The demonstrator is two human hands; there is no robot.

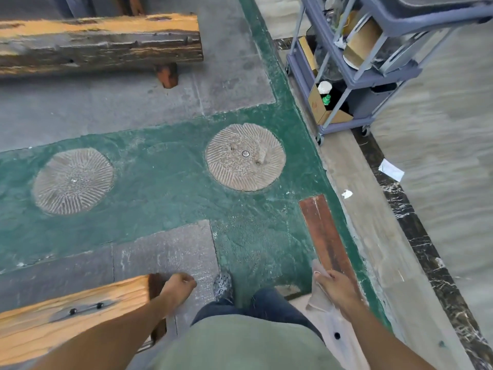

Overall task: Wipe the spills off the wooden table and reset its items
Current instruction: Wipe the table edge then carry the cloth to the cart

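I look down at the floor while standing. My right hand (340, 289) hangs at the lower right and is closed on a pale grey cloth (318, 295) that dangles below the fingers. My left hand (178, 288) is a loose fist with nothing in it, just past the end of a thick wooden slab (72, 313) at the lower left. A second long wooden slab (101, 41) lies across the top left on a reddish support. No spill or table item shows in this view.
A grey utility cart (373, 65) with boxes, cups and a green-capped bottle stands at the top right. Two round grooved stone discs (245, 156) are set in the green floor. Paper scraps (390, 170) lie on the tiles at right. My shoe (222, 285) is between my hands.
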